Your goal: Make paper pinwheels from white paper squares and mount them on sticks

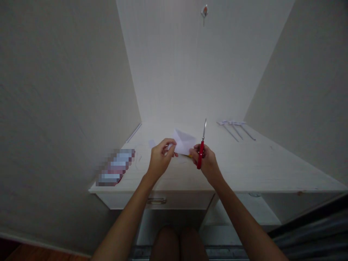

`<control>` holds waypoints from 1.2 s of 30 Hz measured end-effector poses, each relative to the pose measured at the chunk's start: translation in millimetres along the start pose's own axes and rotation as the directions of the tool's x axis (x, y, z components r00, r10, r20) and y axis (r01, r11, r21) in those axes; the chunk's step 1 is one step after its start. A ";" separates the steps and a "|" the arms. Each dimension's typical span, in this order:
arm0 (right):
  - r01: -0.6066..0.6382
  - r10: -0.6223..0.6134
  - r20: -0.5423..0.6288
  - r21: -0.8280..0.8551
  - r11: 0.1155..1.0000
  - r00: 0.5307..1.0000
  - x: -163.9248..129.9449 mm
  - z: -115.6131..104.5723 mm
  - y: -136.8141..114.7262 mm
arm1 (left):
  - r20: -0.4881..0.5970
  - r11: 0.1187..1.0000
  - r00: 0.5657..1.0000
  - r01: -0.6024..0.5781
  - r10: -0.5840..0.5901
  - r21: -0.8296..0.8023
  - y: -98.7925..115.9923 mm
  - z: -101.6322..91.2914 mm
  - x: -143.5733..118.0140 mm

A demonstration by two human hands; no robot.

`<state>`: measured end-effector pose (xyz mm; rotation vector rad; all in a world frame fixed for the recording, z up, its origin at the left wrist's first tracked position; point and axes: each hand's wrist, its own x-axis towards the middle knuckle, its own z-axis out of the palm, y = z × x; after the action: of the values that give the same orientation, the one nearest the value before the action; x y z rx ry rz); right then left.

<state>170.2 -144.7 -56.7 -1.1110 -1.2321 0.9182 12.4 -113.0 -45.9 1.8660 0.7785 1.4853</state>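
Note:
A creased sheet of white paper (pixel 185 142) is held up over the desk between my two hands. My left hand (pixel 162 154) pinches its left corner between thumb and fingers. In my right hand (pixel 206 159) is a pair of scissors (pixel 201 150) with red handles, its blades closed together and pointing away from me. The fingertips of that same hand also touch the lower right edge of the paper. Something small and yellow (pixel 190 156) shows just under the paper; its kind is hidden.
Several paper pinwheels on sticks (pixel 236 125) lie at the back right of the white desk (pixel 244 166). A paper scrap (pixel 151 143) lies left of centre, and thin sticks (pixel 134 132) rest along the left wall. A blurred-out object (pixel 116 167) lies at the front left. Below is a drawer handle (pixel 156 201).

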 end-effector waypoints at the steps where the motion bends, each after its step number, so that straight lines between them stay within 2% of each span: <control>1: -0.003 0.004 0.007 -0.076 0.997 1.000 -0.8 -3.5 1.1 | -0.028 0.998 0.999 -0.026 0.027 0.053 -1.2 -2.1 1.3; 5: 0.040 -0.020 0.047 -0.468 0.883 0.999 -9.1 -20.0 6.1 | -0.063 0.962 0.989 -0.112 0.131 0.249 -4.7 -13.3 7.2; 7: 0.064 -0.070 0.011 -0.580 0.812 0.997 -14.6 -24.6 8.5 | -0.064 0.954 0.988 -0.115 0.138 0.277 -6.6 -17.2 9.5; 9: 0.068 -0.116 -0.038 -0.618 0.783 0.993 -19.4 -25.1 10.8 | -0.079 0.970 0.993 -0.063 0.083 0.233 -8.3 -18.5 10.9; 12: 0.049 -0.069 -0.015 -0.554 0.831 0.998 -24.0 -20.8 13.6 | -0.117 0.990 0.993 0.044 -0.028 0.132 -8.7 -16.7 11.8; 14: 0.009 0.040 0.094 -0.478 0.878 0.995 -25.7 -17.9 14.0 | -0.150 0.992 0.987 0.074 -0.058 0.106 -7.3 -15.3 12.4; 16: -0.036 0.140 0.208 -0.436 0.899 0.968 -26.8 -16.6 12.4 | -0.174 0.991 0.983 0.073 -0.053 0.111 -5.0 -14.8 13.5; 18: -0.047 0.185 0.281 -0.434 0.900 0.942 -27.7 -16.9 9.1 | -0.180 0.990 0.983 0.064 -0.041 0.123 -2.2 -15.6 15.2; 26: 0.059 0.135 0.406 -0.431 0.901 0.904 -30.8 -18.1 -0.4 | -0.156 0.990 0.988 0.038 -0.016 0.138 4.5 -19.3 20.6; 32: 0.094 0.088 0.414 -0.400 0.912 0.906 -28.0 -20.2 -3.3 | -0.147 0.989 0.989 0.032 -0.011 0.142 2.2 -17.6 20.9; 36: 0.046 0.131 0.495 -0.329 0.943 0.859 -27.5 -22.2 -12.5 | -0.163 0.986 0.987 0.028 -0.001 0.166 3.3 -18.4 21.4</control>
<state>188.0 -177.2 -51.1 -1.1981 -1.8624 1.1125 -1.3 -96.7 -27.1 1.8718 1.0200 1.6208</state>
